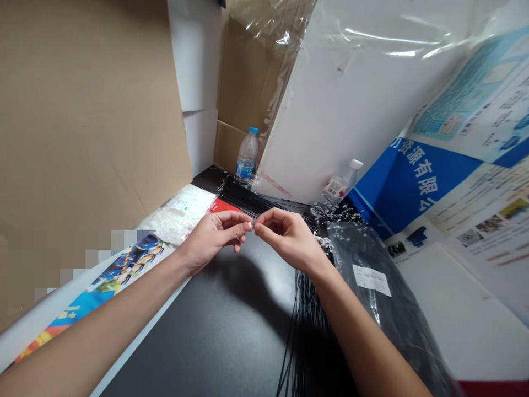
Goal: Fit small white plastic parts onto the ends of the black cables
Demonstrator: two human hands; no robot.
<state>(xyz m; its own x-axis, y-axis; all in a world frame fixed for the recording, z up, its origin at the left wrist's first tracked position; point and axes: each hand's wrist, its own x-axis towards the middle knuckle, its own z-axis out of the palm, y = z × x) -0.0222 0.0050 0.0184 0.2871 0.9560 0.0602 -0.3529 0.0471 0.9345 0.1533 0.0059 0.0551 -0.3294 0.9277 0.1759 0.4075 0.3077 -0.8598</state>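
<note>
In the head view, my left hand (212, 237) pinches a tiny white plastic piece (250, 224) between thumb and fingertips, above the dark tabletop (206, 331). My right hand (289, 237) is closed in a pinch close beside that piece; what its fingertips hold is too small to make out. Below my right hand and forearm lies a bundle of thin black wires (303, 303), with small white ends (324, 242) near its top. Left of my left hand rests a clear bag of small white pieces (184, 212).
A second bundle of black wires (248, 198) lies at the back. Two plastic bottles, one blue-capped (247, 157) and one white-capped (336, 187), stand behind. A clear labelled plastic bag (372, 309) lies at right. Cardboard (91, 110) walls the left; printed posters (467, 193) line the right.
</note>
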